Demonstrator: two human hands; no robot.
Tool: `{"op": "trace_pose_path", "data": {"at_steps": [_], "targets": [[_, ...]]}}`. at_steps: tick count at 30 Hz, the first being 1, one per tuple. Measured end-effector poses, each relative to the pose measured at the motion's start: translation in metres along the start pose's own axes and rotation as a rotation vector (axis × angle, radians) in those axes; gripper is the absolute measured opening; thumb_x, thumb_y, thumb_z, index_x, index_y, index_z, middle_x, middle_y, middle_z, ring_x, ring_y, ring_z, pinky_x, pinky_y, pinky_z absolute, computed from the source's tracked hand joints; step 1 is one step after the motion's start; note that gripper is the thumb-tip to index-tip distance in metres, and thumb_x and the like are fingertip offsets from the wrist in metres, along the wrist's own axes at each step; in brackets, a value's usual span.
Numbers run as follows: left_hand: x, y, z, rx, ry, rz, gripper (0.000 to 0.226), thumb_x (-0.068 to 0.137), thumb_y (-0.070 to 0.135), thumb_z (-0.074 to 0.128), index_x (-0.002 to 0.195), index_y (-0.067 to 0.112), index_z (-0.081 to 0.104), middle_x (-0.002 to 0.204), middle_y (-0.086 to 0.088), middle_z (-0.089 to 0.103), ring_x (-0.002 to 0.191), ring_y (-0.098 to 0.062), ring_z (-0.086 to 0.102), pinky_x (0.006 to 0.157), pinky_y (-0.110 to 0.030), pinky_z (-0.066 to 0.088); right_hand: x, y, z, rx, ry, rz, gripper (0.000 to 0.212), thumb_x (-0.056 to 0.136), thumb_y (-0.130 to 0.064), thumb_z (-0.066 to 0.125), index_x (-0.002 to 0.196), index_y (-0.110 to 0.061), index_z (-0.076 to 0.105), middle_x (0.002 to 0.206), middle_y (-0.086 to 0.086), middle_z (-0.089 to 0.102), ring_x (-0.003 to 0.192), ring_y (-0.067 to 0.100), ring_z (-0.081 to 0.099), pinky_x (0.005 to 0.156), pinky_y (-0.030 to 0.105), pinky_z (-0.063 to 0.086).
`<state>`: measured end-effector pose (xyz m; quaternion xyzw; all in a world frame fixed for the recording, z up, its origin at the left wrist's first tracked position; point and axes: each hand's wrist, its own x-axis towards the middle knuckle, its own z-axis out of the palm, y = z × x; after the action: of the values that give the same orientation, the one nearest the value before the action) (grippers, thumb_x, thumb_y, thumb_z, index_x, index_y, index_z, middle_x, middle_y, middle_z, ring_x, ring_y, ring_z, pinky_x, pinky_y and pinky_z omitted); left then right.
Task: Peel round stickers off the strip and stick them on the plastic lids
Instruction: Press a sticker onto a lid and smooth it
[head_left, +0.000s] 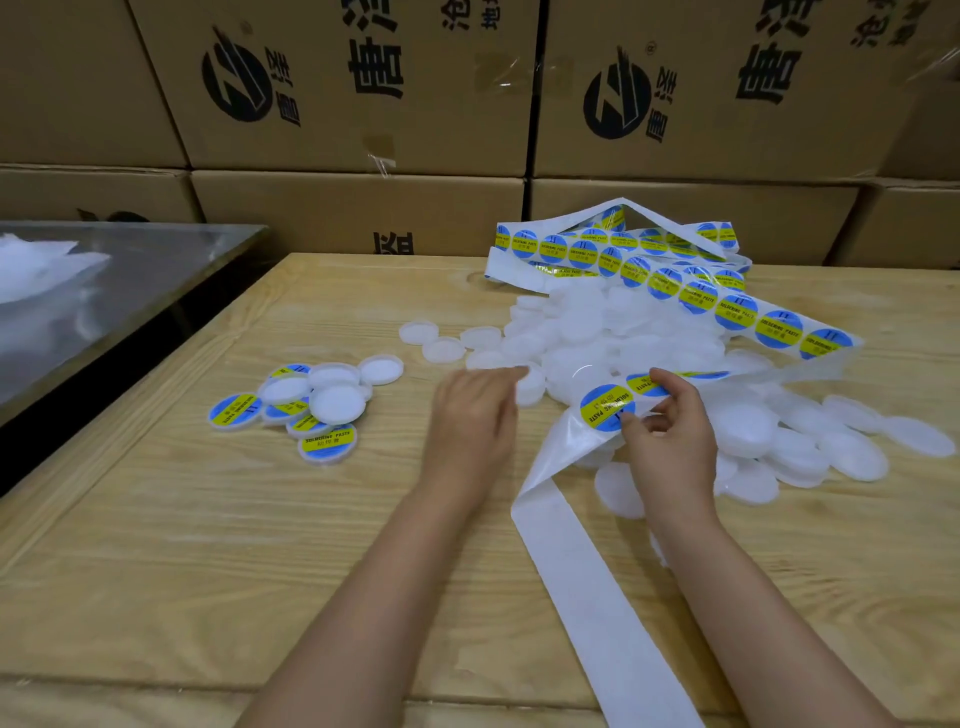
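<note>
The right hand (670, 434) pinches the strip (566, 561) beside a blue-yellow "SOLDERING PASTE" sticker (607, 414), above white lids (597, 332) heaped on the desk (208, 545). The left hand (472, 415) lies loosely open, fingertips at the heap's edge. Labelled lids (327, 442) sit further left.

Bare forearms extended, left hand (470, 415) palm down, fingers straight, right hand (672, 434) pinching the strip (569, 571)

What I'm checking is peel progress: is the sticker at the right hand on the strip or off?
Partly off, seemingly: the sticker, its edge pinched by the right hand, juts past the fold in the strip.
</note>
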<state>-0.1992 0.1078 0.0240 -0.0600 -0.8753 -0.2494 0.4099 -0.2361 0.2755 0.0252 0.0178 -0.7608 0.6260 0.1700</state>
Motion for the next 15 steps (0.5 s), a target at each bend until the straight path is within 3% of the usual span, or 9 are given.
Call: {"op": "trace_pose_path", "data": {"at_steps": [5,9,12,15], "targets": [[0.000,0.021,0.013,-0.257,-0.222,0.001,0.048,0.089,-0.004,0.049,0.135,0.009,0.047,0.139,-0.005,0.049,0.127,-0.019,0.046,0.105,-0.027,0.032,-0.008,-0.006,0.004,-0.033,-0.139,-0.089,0.043,0.083,0.001,0.058,0.117,-0.025,0.055,0.080,-0.009,0.054,0.059,-0.003,0.050,0.061,0.007,0.041],[-0.002,0.023,0.014,-0.275,-0.285,-0.007,0.050,0.090,-0.002,0.050,0.138,0.012,0.043,0.140,-0.002,0.048,0.133,-0.021,0.039,0.105,-0.016,0.020,-0.011,-0.008,0.008,-0.042,-0.204,-0.137,0.046,0.079,0.002,0.058,0.114,-0.026,0.055,0.073,-0.006,0.050,0.060,0.000,0.049,0.061,0.010,0.040],[-0.002,0.023,0.014,-0.267,-0.273,0.005,0.046,0.088,0.000,0.051,0.133,0.010,0.051,0.133,-0.005,0.054,0.132,-0.024,0.041,0.105,-0.024,0.025,-0.014,-0.008,0.008,0.003,-0.242,-0.162,0.046,0.079,0.001,0.059,0.114,-0.028,0.053,0.070,-0.005,0.050,0.064,0.001,0.051,0.066,0.014,0.041],[-0.001,0.022,0.012,-0.278,-0.270,0.014,0.043,0.086,-0.001,0.053,0.128,0.006,0.056,0.123,-0.011,0.057,0.128,-0.025,0.043,0.104,-0.035,0.033,-0.014,-0.009,0.007,0.081,-0.264,-0.173,0.032,0.085,-0.001,0.058,0.106,-0.024,0.055,0.063,-0.014,0.056,0.065,0.003,0.054,0.067,0.019,0.041]]}}
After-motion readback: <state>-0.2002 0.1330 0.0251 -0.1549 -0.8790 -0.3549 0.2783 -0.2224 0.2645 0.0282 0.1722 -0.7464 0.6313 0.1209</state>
